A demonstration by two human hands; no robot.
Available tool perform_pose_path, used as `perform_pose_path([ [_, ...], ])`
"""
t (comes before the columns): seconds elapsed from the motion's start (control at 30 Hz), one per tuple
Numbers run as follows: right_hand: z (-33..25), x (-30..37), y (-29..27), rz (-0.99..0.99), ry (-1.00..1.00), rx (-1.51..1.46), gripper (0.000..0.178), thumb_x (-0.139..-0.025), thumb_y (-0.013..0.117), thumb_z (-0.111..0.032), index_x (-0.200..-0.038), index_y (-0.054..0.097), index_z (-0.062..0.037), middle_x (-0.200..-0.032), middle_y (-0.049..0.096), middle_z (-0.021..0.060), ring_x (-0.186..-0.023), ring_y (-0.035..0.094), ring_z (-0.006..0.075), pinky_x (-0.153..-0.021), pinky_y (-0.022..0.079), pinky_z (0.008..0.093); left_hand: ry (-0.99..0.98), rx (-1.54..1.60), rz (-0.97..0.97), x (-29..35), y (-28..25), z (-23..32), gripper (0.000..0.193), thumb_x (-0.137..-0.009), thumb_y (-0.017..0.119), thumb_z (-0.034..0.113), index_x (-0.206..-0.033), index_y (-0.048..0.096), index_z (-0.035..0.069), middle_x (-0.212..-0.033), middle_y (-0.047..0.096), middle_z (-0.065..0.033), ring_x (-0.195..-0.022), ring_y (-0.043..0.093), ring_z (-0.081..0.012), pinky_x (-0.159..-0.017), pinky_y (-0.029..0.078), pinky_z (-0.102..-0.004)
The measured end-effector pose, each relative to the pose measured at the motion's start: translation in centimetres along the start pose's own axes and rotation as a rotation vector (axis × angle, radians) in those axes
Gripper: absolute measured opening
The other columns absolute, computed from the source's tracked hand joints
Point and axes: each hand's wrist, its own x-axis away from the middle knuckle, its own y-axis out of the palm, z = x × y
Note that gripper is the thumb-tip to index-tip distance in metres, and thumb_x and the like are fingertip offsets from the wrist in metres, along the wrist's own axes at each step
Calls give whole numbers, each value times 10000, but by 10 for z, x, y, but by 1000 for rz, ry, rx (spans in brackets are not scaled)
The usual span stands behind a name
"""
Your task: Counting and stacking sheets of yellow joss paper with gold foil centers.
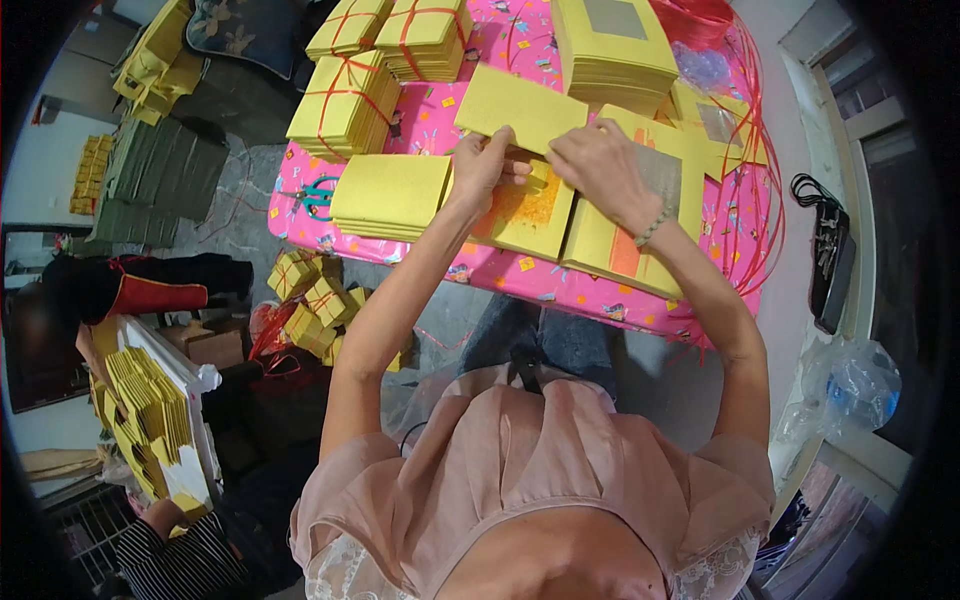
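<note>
Head view: a table [490, 262] covered in pink patterned plastic, with yellow paper stacks across it and two bare hands at work near its middle.
Floor, left: a heap of small yellow paper bundles [322, 305] lies below the table's near left corner.
Left edge: scissors with teal handles [318, 198] lie close to the near left corner.
Far left corner: three thick yellow paper blocks [338, 105] stand tied crosswise with red string.
Near edge, left part: a flat stack of plain yellow sheets [392, 192] sits beside the left forearm.
Left hand [484, 168]: grasps the near left side of the folded yellow paper piece, thumb on top.
Folded yellow paper piece [522, 108]: raised above the table's middle, between both hands.
Below it: a yellow sheet with an orange patch [528, 212] reaches toward the near edge.
Right hand [603, 168]: bent fingers touch the piece's near right corner; cannot tell whether they pinch it.
Under the right wrist: yellow sheets with a grey square and an orange strip [612, 215].
Far edge: a tall yellow paper stack [615, 70].
Right edge: loose red strands [765, 215] trail down from the far right corner.
</note>
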Motion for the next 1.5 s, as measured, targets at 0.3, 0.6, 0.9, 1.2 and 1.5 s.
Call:
perform_pose_path([
  [0.3,12,-50,-2,93,414,-618,417,-964,559,-350,-1197,606,-8,-1042,682,164,-939,649,304,-867,489,401,273,-31,-54,64,-36,18,287,-962,620,259,-1046,551,-6,-875,674,-94,-601,682,-161,-479,510,-246],
  [0.6,-36,-117,51,-225,247,-899,374,-988,548,-329,-1009,643,33,-774,586,50,-736,527,123,-705,453,313,308,16,204,99,-118,21,280,-961,625,235,-1092,570,-6,-884,683,-103,-710,698,-157,-587,551,-249],
  [0.9,-78,-141,91,-304,206,-765,352,-971,534,-333,-1036,669,-14,-774,637,147,-715,609,265,-702,476,409,498,-231,587,89,-174,4,516,-857,746,140,-1236,439,-28,-750,636,-68,-649,594,-96,-573,480,-234],
  [1.2,-88,-144,119,-440,122,-543,313,-973,504,-272,-1019,671,-11,-902,679,187,-840,638,374,-767,487,470,475,-402,674,74,-196,-25,500,-817,760,177,-1181,487,-30,-736,633,-70,-637,576,-96,-587,466,-253],
  [1.5,-93,-139,123,-439,105,-474,280,-969,495,-249,-907,604,1,-833,648,215,-812,624,413,-721,479,512,492,-726,764,83,-179,-16,504,-812,744,262,-1161,516,-21,-699,620,-90,-639,623,-210,-631,506,-350],
])
